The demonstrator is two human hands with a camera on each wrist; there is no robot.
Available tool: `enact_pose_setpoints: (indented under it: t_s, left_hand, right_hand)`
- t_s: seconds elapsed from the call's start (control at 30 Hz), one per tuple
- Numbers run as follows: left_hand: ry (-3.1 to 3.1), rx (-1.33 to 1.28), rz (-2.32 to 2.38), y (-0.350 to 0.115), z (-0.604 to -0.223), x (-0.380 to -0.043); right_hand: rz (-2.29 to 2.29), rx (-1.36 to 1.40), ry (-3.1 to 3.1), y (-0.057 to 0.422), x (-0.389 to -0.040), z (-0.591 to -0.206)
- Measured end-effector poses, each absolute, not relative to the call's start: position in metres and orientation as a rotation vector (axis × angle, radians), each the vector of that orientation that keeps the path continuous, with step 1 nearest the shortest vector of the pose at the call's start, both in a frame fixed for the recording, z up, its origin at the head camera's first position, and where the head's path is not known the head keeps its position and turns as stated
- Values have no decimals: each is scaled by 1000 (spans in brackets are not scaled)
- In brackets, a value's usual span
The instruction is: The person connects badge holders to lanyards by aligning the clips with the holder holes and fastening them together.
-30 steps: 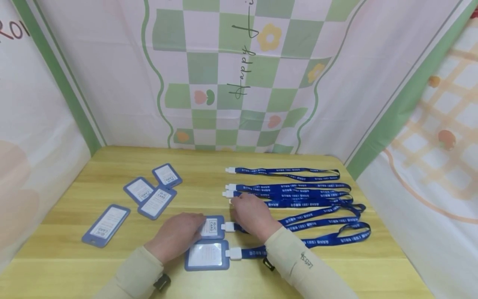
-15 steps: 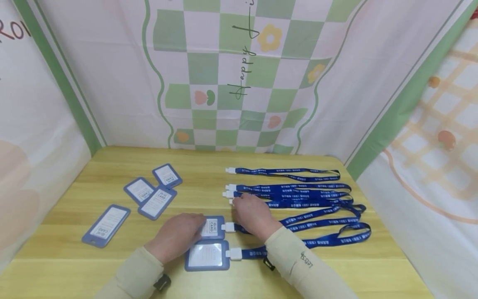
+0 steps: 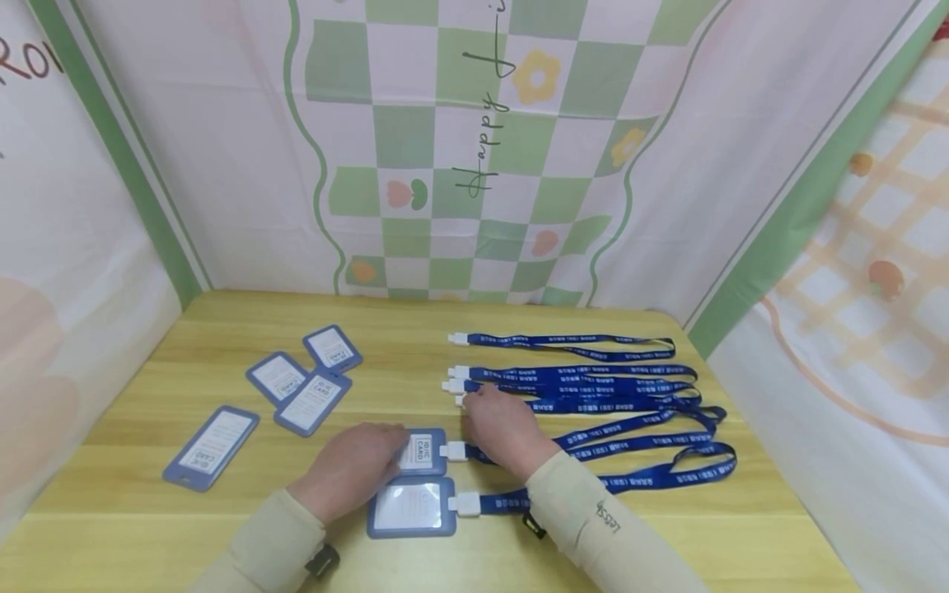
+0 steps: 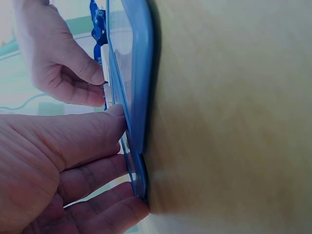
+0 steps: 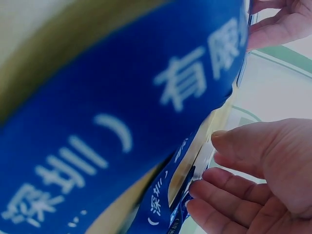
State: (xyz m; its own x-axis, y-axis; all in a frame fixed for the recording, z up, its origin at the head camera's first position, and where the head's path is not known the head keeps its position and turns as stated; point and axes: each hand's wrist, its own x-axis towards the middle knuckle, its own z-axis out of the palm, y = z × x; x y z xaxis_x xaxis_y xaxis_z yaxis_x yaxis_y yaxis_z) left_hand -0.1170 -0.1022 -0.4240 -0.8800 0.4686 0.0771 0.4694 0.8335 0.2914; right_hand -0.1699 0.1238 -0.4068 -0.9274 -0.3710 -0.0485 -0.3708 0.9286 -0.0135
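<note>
My left hand point(image 3: 356, 465) rests on the left part of a blue badge holder point(image 3: 426, 453) with an ID/IC card in it. In the left wrist view its thumb touches the holder's face and its fingertips reach the edge and tabletop. A second blue badge holder point(image 3: 411, 506) lies flat just nearer. Each joins a white clip, such as the clip point(image 3: 465, 503), on a blue lanyard point(image 3: 500, 501). My right hand point(image 3: 504, 428) rests with loosely bent fingers by the white clip point(image 3: 460, 401) of another lanyard point(image 3: 593, 403); exact fingertip contact is partly hidden.
Further lanyards lie in rows at the right, the farthest lanyard point(image 3: 571, 339) apart from the others. At the left lie a lone badge holder point(image 3: 211, 447) and three overlapping or touching ones, including a badge holder point(image 3: 312, 401). A printed cloth point(image 3: 452, 148) rises behind the table point(image 3: 393, 321).
</note>
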Motion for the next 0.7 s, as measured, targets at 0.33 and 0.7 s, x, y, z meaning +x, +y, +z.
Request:
enact_pose_setpoints:
  t_s: [0.33,0.7]
  left_hand:
    - [-3007,-768,-479,-102,-424,-118]
    - [-3022,-762,-506,-102,-423,-117]
  right_hand:
    - [-19,-579,3011,123,-171,-407]
    - [44,-627,2998,120,-172,-406]
